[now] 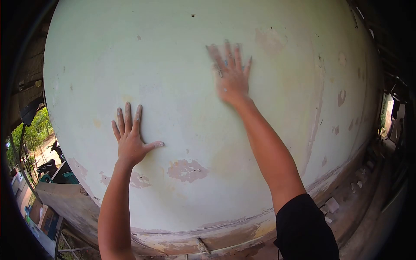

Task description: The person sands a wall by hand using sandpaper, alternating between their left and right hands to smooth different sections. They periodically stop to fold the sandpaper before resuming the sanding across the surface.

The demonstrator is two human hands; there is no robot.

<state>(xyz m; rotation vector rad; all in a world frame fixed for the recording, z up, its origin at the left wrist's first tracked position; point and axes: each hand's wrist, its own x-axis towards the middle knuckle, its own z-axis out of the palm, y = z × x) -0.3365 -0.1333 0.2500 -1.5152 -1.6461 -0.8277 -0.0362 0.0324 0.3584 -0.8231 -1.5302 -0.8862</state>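
Observation:
A pale green wall point(182, 104) with worn, patchy paint fills most of the view. Flat against it on the left lies my left hand point(131, 141), fingers stretched and thumb out to the side, holding nothing. Whitish dust covers its fingertips. Higher up and to the right, my right hand point(234, 80) presses on the wall, its fingers smeared by motion. A thin sheet point(213, 50), probably sandpaper, shows at the edge of its fingers, and bluish-grey bits show between them. Most of that sheet is hidden. Below the hands is a bare, flaked patch point(187, 170).
A ledge runs along the wall's foot, with a short pipe point(203, 245) sticking out. Broken pieces point(332, 205) lie on the ground at right. On the left stand a low concrete wall point(69, 201) and a cluttered table point(43, 234); greenery lies beyond.

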